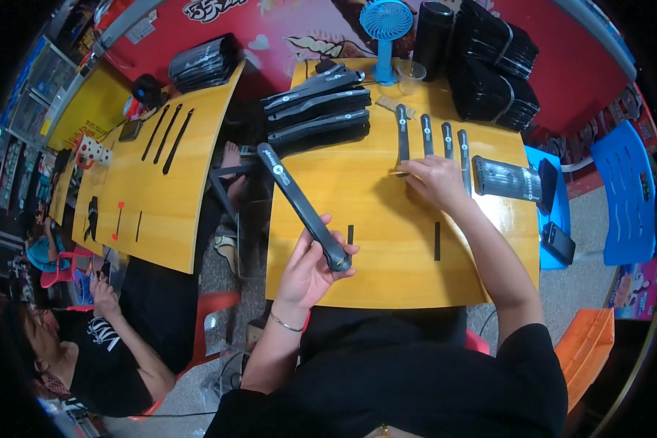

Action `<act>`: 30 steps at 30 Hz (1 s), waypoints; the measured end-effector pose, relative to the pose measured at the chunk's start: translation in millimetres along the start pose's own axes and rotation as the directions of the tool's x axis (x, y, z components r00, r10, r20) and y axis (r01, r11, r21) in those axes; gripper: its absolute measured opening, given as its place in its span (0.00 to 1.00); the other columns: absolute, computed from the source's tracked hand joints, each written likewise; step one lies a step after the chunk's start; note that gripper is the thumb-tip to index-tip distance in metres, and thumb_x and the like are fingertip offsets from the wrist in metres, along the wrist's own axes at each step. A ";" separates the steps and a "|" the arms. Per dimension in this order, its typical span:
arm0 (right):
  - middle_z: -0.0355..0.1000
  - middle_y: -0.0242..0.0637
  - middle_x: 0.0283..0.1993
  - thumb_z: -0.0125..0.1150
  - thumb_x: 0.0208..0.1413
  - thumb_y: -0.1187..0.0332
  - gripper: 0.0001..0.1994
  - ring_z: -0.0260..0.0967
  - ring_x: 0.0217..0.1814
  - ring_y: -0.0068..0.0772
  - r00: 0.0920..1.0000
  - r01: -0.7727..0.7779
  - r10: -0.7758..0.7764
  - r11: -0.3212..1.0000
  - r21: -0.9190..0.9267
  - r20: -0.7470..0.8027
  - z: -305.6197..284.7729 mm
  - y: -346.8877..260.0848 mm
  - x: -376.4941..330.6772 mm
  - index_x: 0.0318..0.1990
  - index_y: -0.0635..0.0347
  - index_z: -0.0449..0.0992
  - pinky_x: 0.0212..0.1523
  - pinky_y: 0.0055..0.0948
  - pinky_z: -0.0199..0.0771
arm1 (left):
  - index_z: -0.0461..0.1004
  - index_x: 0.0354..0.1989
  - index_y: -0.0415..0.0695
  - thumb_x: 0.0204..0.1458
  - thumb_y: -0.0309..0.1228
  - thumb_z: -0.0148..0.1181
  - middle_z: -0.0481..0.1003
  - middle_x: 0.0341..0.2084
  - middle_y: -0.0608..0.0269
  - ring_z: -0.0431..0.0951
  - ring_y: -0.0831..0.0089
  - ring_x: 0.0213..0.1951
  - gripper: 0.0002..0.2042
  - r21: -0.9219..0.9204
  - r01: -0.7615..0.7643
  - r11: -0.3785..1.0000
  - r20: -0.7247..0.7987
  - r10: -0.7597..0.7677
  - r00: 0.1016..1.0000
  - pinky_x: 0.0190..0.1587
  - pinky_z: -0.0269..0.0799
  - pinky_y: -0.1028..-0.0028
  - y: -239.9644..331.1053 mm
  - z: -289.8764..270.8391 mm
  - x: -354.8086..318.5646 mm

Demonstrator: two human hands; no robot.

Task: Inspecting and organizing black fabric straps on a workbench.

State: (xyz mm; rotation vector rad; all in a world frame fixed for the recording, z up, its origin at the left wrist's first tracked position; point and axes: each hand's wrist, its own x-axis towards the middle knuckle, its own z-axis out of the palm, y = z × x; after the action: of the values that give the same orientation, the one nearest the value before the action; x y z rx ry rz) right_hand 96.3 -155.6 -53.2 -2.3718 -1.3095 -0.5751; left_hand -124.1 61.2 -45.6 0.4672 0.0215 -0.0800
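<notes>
- Holding a black strap (296, 190) aslant over the counter (387, 270): left hand (306, 274), fingers curled round its near end.
- Right hand (439, 181) at leftmost row strap (403, 128); whether its fingers grip, cannot tell.
- Likely steadier with the far end kept off the stacks (321, 124).
- Counter's left edge close; open room between two dark tapes (437, 241).

Desk (394, 283): smooth, wood-like top, glossy where light pools beside a shiny plastic-looking packet (505, 179). Long black strip (297, 199): smooth, soft sheen. Fan (385, 20): blue plastic; cup (412, 74) nearby, clear plastic. Chair (626, 212): smooth plastic. Bracelet (285, 325): shiny metal. Shirt (416, 394), to my eye: matt cloth.
</notes>
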 end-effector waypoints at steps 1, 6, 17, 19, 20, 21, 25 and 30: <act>0.76 0.29 0.27 0.63 0.46 0.64 0.06 0.74 0.30 0.31 0.996 -0.038 0.038 0.999 0.004 0.076 -0.6 -4.8 -3.8 0.32 0.49 0.78 0.30 0.29 0.73 | 0.51 0.64 0.47 0.63 0.29 0.39 0.67 0.46 0.52 0.71 0.54 0.53 0.20 -0.001 0.000 1.000 -0.005 0.000 1.000 0.49 0.76 0.57 -1.2 1.2 1.8; 0.76 0.34 0.31 0.61 0.50 0.61 0.09 0.75 0.36 0.35 0.978 -0.102 0.090 0.993 0.054 0.189 -10.6 -12.7 -13.6 0.37 0.52 0.79 0.36 0.32 0.73 | 0.49 0.65 0.49 0.63 0.27 0.40 0.69 0.46 0.52 0.69 0.54 0.55 0.22 0.024 -0.046 0.999 -0.020 0.047 0.999 0.51 0.75 0.56 -6.8 12.9 15.2; 0.75 0.38 0.29 0.55 0.54 0.75 0.17 0.72 0.32 0.39 0.927 -0.372 0.350 0.811 0.452 0.134 -89.9 -133.7 -29.3 0.52 0.55 0.73 0.34 0.34 0.71 | 0.59 0.53 0.44 0.56 0.23 0.53 0.71 0.42 0.57 0.71 0.53 0.53 0.17 0.252 -0.225 0.941 -0.154 0.269 0.951 0.49 0.77 0.58 -26.4 45.4 35.2; 0.75 0.38 0.30 0.55 0.53 0.75 0.20 0.72 0.31 0.39 0.914 -0.402 0.373 0.776 0.486 0.160 -89.7 -143.2 -36.0 0.55 0.55 0.71 0.33 0.35 0.70 | 0.59 0.53 0.44 0.56 0.22 0.54 0.71 0.42 0.56 0.71 0.54 0.53 0.18 0.366 -0.297 0.882 -0.130 0.364 0.922 0.49 0.76 0.59 -31.9 48.2 35.9; 0.75 0.39 0.30 0.55 0.53 0.75 0.21 0.73 0.31 0.39 0.910 -0.407 0.383 0.749 0.523 0.160 -86.9 -145.8 -39.6 0.56 0.54 0.70 0.34 0.34 0.71 | 0.59 0.53 0.44 0.56 0.22 0.54 0.71 0.42 0.56 0.71 0.54 0.53 0.18 0.366 -0.291 0.884 -0.130 0.358 0.924 0.49 0.76 0.59 -34.1 50.2 35.2; 0.75 0.40 0.30 0.55 0.53 0.76 0.22 0.73 0.32 0.39 0.906 -0.411 0.393 0.720 0.560 0.160 -84.1 -148.1 -42.8 0.57 0.54 0.69 0.34 0.34 0.72 | 0.59 0.53 0.44 0.55 0.21 0.54 0.71 0.42 0.56 0.71 0.54 0.53 0.18 0.379 -0.324 0.866 -0.112 0.391 0.913 0.50 0.76 0.60 -35.9 52.3 34.0; 0.75 0.41 0.31 0.55 0.53 0.77 0.22 0.75 0.32 0.39 0.890 -0.425 0.434 0.680 0.597 0.138 -74.4 -152.3 -51.2 0.58 0.53 0.69 0.34 0.33 0.73 | 0.59 0.53 0.45 0.55 0.21 0.54 0.71 0.43 0.54 0.70 0.50 0.55 0.19 0.474 -0.369 0.800 -0.064 0.449 0.891 0.49 0.76 0.59 -39.8 52.7 30.8; 0.75 0.43 0.31 0.54 0.52 0.79 0.24 0.76 0.32 0.38 0.893 -0.412 0.435 0.689 0.596 0.115 -71.2 -151.7 -56.3 0.58 0.51 0.69 0.33 0.33 0.74 | 0.60 0.52 0.45 0.54 0.20 0.55 0.71 0.43 0.53 0.69 0.50 0.55 0.19 0.493 -0.400 0.772 -0.030 0.475 0.880 0.49 0.76 0.60 -44.5 52.5 28.3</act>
State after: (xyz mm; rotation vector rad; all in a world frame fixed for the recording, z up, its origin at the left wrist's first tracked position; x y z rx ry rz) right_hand -73.3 -155.1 -3.4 -1.9822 -0.7155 -0.0268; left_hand -99.4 -4.1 -19.9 0.9637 0.0438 0.4284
